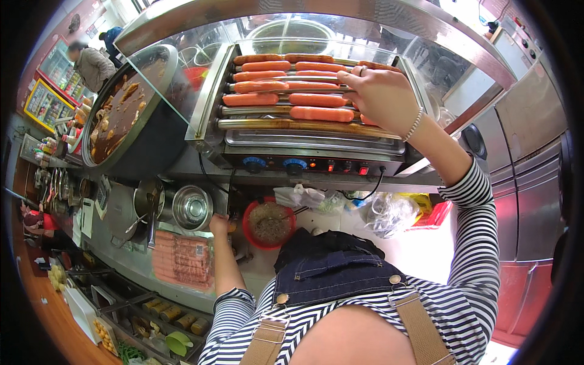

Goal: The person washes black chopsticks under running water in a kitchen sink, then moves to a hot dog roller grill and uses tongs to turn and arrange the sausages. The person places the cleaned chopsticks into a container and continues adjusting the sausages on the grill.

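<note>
My right hand point(386, 100) is over the right side of a roller grill point(316, 139), its thumb and fingers pinched together. Thin metal lines run from the fingertips across the sausages; whether these are a utensil or the rollers is unclear. Several reddish sausages point(321, 114) lie in rows on the rollers, one partly behind my hand. Down at the left, my left hand point(219, 225) is at the counter's edge beside a shiny metal bowl point(193, 207). Its fingers are too small and partly hidden to read. A clear pack of sausages point(179, 258) lies flat nearby.
A large dark pot point(152, 131) of brown broth stands left of the grill, behind a glass panel point(161, 91). Below is a red basin point(247, 230) with wet contents. A metal rail point(316, 13) crosses the far side. Two people stand at the far left.
</note>
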`<state>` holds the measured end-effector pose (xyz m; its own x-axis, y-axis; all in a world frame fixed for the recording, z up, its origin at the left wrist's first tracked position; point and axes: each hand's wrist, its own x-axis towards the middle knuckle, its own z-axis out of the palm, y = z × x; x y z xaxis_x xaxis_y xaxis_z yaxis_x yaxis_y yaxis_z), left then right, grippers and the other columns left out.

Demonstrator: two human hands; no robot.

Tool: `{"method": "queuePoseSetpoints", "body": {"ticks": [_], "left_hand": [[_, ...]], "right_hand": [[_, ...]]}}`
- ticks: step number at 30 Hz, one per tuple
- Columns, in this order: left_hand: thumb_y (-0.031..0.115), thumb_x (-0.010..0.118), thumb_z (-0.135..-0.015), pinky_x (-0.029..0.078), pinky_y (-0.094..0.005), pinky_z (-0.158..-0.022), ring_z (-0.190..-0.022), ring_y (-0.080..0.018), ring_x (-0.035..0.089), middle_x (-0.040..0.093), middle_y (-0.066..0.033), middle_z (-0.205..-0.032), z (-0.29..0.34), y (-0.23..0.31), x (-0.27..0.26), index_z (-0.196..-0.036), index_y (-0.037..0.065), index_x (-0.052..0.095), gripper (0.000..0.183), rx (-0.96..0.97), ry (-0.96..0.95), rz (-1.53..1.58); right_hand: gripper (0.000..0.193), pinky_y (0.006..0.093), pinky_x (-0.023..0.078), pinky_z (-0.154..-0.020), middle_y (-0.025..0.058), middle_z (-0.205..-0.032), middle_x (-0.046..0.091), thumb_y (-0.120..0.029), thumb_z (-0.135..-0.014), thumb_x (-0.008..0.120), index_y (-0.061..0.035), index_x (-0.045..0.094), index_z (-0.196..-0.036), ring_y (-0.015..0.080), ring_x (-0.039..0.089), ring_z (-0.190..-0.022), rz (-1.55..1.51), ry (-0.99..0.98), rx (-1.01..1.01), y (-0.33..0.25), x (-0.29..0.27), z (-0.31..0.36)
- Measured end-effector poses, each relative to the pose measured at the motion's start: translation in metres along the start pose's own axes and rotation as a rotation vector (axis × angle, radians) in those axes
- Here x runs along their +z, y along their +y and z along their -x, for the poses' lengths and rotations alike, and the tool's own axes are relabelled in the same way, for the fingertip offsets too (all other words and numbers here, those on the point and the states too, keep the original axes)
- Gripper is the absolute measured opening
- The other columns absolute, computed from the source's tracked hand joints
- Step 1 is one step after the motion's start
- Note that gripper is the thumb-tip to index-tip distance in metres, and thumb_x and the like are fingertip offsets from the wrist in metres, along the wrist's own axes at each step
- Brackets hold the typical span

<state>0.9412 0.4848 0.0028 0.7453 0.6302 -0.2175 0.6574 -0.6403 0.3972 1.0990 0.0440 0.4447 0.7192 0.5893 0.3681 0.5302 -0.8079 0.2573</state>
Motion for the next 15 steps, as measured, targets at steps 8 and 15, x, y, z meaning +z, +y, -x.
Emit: {"method": "queuePoseSetpoints", "body": {"ticks": [8,15], "left_hand": [[0.032,0.074,-0.074,0.052,-0.0396,-0.068,-0.072,-0.0290,0.067,0.067,-0.0156,-0.080,-0.025,-0.027,0.025,-0.083,0.005,0.061,0.032,-0.066,-0.065,0.111],[0.028,0.074,-0.076,0.052,-0.0358,-0.054,-0.055,-0.0229,0.065,0.066,-0.0138,-0.073,-0.029,-0.033,0.031,-0.083,0.003,0.059,0.030,-0.038,-0.063,0.098]], "right_hand": [[0.036,0.0359,0.053,-0.060,0.0042,-0.088,0.065,-0.036,-0.083,0.061,-0.0192,0.057,-0.115,0.0226,0.066,-0.074,0.083,-0.030,-0.038,0.014,0.012,-0.028],[0.033,0.0338,0.053,-0.061,0.0048,-0.090,0.066,-0.031,-0.079,0.065,-0.0183,0.062,-0.109,0.0229,0.066,-0.074,0.182,-0.111,0.061,0.050,-0.040,0.027]]}}
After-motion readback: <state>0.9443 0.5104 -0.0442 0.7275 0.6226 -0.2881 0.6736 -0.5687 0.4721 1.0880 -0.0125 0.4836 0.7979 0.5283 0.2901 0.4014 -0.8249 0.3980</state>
